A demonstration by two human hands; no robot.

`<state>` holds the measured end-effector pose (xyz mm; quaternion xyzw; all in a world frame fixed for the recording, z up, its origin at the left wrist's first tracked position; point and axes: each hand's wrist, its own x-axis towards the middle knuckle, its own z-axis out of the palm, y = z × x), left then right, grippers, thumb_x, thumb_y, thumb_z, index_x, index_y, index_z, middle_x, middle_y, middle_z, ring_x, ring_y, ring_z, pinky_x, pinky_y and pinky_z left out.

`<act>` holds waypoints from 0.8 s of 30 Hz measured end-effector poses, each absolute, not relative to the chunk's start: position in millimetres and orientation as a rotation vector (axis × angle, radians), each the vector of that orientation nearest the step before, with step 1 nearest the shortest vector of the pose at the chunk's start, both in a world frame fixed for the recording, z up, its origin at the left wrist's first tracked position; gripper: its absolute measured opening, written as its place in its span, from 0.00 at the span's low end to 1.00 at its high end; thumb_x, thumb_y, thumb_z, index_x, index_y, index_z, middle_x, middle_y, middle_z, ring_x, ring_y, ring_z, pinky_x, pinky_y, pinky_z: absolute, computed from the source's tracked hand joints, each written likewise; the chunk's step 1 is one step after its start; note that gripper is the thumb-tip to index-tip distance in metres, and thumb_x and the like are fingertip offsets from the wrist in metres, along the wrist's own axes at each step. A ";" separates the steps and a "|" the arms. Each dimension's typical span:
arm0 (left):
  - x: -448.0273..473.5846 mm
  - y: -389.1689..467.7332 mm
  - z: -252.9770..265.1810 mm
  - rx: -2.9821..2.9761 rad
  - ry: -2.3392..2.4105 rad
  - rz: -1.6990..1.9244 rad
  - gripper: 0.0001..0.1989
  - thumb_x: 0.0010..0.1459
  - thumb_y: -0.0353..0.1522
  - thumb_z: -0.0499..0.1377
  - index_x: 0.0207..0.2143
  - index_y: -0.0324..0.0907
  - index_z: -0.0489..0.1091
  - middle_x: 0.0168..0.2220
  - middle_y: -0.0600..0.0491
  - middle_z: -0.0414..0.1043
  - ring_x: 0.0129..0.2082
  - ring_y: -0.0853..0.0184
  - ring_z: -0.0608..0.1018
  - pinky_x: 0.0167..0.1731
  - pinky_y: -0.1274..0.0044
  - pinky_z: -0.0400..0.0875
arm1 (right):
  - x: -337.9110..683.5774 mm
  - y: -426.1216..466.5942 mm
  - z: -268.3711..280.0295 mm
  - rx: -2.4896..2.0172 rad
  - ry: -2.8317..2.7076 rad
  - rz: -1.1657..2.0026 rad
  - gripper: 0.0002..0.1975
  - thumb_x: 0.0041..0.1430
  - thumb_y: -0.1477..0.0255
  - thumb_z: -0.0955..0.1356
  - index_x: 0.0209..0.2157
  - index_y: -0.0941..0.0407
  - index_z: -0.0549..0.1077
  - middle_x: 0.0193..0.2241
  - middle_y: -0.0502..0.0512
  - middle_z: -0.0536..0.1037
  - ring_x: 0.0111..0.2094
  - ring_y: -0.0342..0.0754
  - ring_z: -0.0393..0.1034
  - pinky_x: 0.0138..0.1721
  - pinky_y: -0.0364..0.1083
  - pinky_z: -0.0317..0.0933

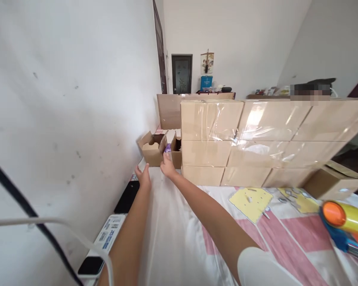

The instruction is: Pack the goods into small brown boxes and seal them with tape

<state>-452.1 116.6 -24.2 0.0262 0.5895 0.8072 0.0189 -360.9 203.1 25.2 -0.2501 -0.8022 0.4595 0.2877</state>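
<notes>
A small open cardboard box (152, 158) with raised flaps stands ahead of me beside the wall. At its front left corner, my left hand (143, 175) has its thumb and fingers apart and holds nothing. My right hand (168, 167) is at the box's front right corner, its fingers partly extended; whether they touch the cardboard is unclear. Just beyond those fingertips a purple item (167, 148) shows between this box and a second open cardboard box (176, 159). The inside of the second box is mostly hidden.
A wall of taped cardboard boxes (256, 153) rises to the right. A yellow tape dispenser (350, 216) lies at far right near another open box (334, 180). Along the left wall are a black phone-like slab (127, 196), a white printed box (109, 232) and hanging cables (44, 228).
</notes>
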 end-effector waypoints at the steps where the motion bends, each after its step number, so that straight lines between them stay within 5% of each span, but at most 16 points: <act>1: -464.2 127.1 -26.1 0.086 1.825 2.503 0.34 0.58 0.36 0.65 0.64 0.43 0.59 0.70 0.41 0.51 0.70 0.50 0.57 0.65 0.54 0.57 | -372.4 210.2 30.0 -0.734 -2.109 1.224 0.35 0.60 0.80 0.60 0.69 0.69 0.55 0.72 0.65 0.48 0.74 0.50 0.38 0.72 0.49 0.39; 4: -495.4 154.9 -31.2 0.141 1.794 2.502 0.33 0.61 0.39 0.63 0.66 0.43 0.58 0.70 0.41 0.51 0.68 0.49 0.60 0.64 0.51 0.59 | -399.4 226.6 38.1 -0.944 -1.983 1.223 0.37 0.61 0.79 0.60 0.70 0.69 0.49 0.73 0.67 0.46 0.74 0.53 0.37 0.72 0.52 0.38; 8: -524.7 183.0 -44.3 0.264 1.719 2.528 0.34 0.61 0.42 0.63 0.65 0.41 0.59 0.65 0.38 0.61 0.63 0.53 0.69 0.60 0.59 0.67 | -427.6 237.6 36.7 -1.181 -1.851 1.201 0.39 0.61 0.72 0.62 0.72 0.61 0.46 0.72 0.66 0.50 0.73 0.59 0.40 0.70 0.62 0.42; 14: -549.1 188.6 -80.0 0.302 1.712 2.632 0.27 0.59 0.49 0.61 0.54 0.41 0.68 0.55 0.42 0.72 0.56 0.60 0.74 0.59 0.67 0.66 | -454.9 254.9 18.2 -1.355 -1.831 1.091 0.36 0.58 0.72 0.65 0.67 0.58 0.54 0.63 0.69 0.63 0.68 0.64 0.53 0.65 0.64 0.51; 24: -533.3 178.4 -59.8 0.383 1.898 2.676 0.19 0.63 0.48 0.56 0.41 0.41 0.70 0.42 0.48 0.74 0.46 0.63 0.75 0.52 0.68 0.68 | -422.6 241.9 5.8 -1.001 -1.900 0.962 0.10 0.65 0.77 0.58 0.44 0.56 0.67 0.48 0.67 0.71 0.53 0.59 0.67 0.57 0.58 0.60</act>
